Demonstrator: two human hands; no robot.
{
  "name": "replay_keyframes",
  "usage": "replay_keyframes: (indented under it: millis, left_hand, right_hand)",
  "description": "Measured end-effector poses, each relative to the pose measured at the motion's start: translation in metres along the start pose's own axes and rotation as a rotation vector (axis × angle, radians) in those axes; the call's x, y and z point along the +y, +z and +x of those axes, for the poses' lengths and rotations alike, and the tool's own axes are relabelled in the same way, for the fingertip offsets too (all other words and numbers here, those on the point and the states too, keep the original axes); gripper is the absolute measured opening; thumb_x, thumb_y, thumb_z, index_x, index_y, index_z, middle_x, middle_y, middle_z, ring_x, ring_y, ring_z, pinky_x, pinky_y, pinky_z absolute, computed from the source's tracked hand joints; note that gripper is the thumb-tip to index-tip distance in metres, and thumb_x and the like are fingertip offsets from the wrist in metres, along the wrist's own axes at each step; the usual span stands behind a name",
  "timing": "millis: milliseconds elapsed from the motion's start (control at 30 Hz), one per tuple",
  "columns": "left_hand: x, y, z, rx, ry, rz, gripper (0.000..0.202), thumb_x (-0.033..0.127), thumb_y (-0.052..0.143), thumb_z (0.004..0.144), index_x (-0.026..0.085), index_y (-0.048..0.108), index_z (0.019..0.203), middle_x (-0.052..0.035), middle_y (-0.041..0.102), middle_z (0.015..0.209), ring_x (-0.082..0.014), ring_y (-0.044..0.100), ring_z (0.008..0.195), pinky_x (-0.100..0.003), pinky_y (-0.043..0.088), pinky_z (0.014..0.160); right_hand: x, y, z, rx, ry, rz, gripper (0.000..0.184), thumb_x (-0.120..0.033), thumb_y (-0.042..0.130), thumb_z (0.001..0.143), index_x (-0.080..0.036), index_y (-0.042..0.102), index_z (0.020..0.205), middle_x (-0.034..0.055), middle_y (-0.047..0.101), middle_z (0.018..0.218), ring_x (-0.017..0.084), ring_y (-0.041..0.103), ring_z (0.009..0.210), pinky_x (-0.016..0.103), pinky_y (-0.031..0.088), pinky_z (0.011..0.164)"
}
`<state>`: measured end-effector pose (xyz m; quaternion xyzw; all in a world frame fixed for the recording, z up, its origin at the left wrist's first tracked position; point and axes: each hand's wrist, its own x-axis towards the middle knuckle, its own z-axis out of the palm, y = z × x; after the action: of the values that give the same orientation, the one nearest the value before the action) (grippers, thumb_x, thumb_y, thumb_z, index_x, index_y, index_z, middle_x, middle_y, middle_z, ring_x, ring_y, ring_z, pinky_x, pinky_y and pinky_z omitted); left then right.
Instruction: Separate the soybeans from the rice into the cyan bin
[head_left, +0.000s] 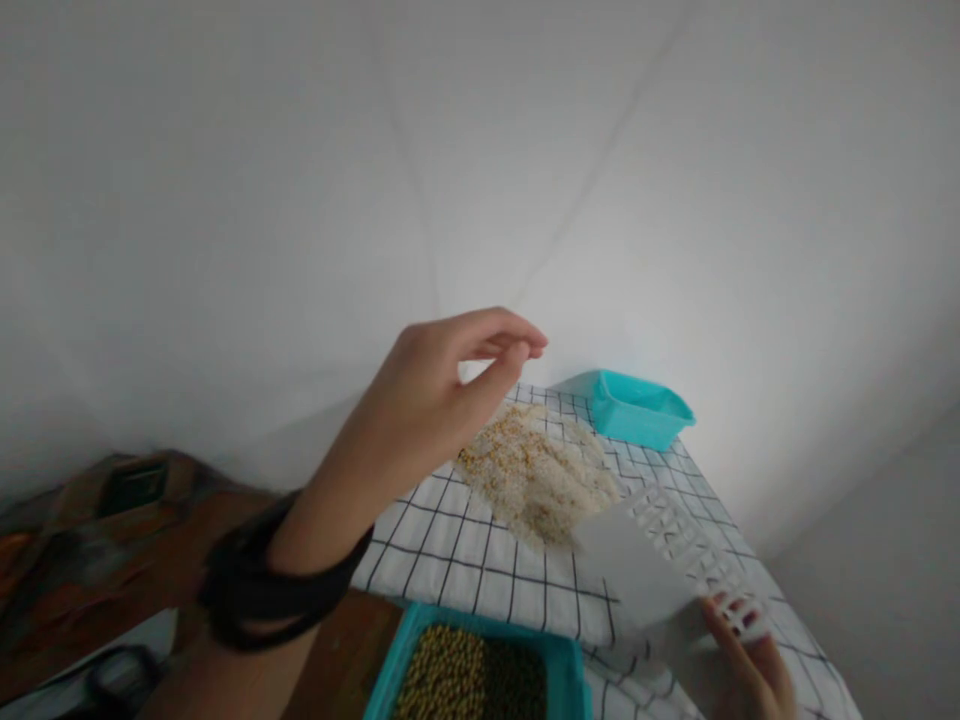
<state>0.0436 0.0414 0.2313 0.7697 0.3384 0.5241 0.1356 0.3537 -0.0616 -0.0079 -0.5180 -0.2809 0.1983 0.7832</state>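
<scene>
My left hand [457, 385] is raised above the table's far left side, its thumb and fingertips pinched together. Whether anything small sits in the pinch cannot be made out. A black band [281, 575] circles that wrist. At lower right my right hand [750, 665] grips the near edge of a white plastic panel [637, 560] with rows of cut-outs along one side. The panel is tilted and slightly blurred, its far edge close to a spread pile of pale grains [551, 470] mixed with yellow and orange ones.
A turquoise bin [645, 410] stands at the table's back right. In front, a turquoise tray [577, 680] holds yellowish beans [442, 675] and dark green ones [514, 680] side by side. A checked cloth [480, 560] covers the table. White walls rise behind and to the right.
</scene>
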Motion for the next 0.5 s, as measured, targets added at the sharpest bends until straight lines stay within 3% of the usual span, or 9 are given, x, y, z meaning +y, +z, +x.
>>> replay_keyframes:
  millis: [100,200,267,300,400,500]
  left_hand:
    - [-0.022,0.018,0.052,-0.146,0.070,-0.074,0.029,0.031,0.054,0.092,0.016,0.077,0.099,-0.0056,0.082,0.103,-0.0226,0.076,0.102,-0.035,0.057,0.096]
    - [-0.077,0.039,0.093,-0.325,0.059,-0.119,0.031,0.035,0.057,0.092,0.014,0.076,0.104,-0.0102,0.082,0.105,-0.0243,0.076,0.103,-0.039,0.056,0.099]
    - [-0.121,0.050,0.109,-0.472,0.008,-0.179,0.034,0.041,0.058,0.092,0.015,0.074,0.108,-0.0120,0.082,0.112,-0.0254,0.075,0.109,-0.039,0.056,0.101]
    - [-0.143,0.055,0.112,-0.525,-0.045,-0.203,0.037,0.044,0.058,0.093,0.016,0.074,0.110,-0.0123,0.081,0.114,-0.0257,0.075,0.112,-0.038,0.057,0.100]
    - [-0.203,0.063,0.104,-0.503,-0.123,-0.163,0.039,0.045,0.054,0.093,0.013,0.072,0.106,-0.0171,0.082,0.111,-0.0289,0.076,0.110,-0.042,0.058,0.097]
    - [-0.245,0.067,0.083,-0.471,-0.175,-0.116,0.036,0.041,0.051,0.094,0.014,0.072,0.105,-0.0160,0.082,0.109,-0.0274,0.076,0.107,-0.041,0.058,0.096]
  right_hand:
    - [-0.016,0.000,0.033,0.082,0.197,0.012,0.037,-0.035,0.093,0.068,-0.020,0.070,0.093,-0.0004,0.073,0.083,0.017,0.070,0.067,0.027,0.057,0.064]
    - [-0.034,0.016,0.075,-0.003,0.168,-0.049,0.055,-0.039,0.097,0.060,-0.018,0.075,0.105,0.0044,0.078,0.094,0.022,0.072,0.077,0.031,0.057,0.069]
    - [-0.039,0.037,0.106,-0.069,0.166,-0.036,0.059,-0.038,0.100,0.049,-0.017,0.075,0.099,0.0049,0.078,0.089,0.023,0.071,0.076,0.033,0.056,0.070]
    - [-0.039,0.051,0.120,-0.112,0.152,-0.028,0.059,-0.037,0.099,0.048,-0.017,0.076,0.098,0.0048,0.078,0.088,0.023,0.070,0.075,0.033,0.055,0.071]
    - [-0.026,0.098,0.154,-0.221,0.082,-0.011,0.049,-0.040,0.095,0.053,-0.016,0.074,0.090,0.0034,0.076,0.081,0.019,0.065,0.070,0.029,0.048,0.064]
    - [0.000,0.142,0.170,-0.283,0.077,-0.007,0.043,-0.041,0.093,0.056,-0.017,0.071,0.084,-0.0007,0.071,0.074,0.016,0.059,0.064,0.027,0.045,0.063]
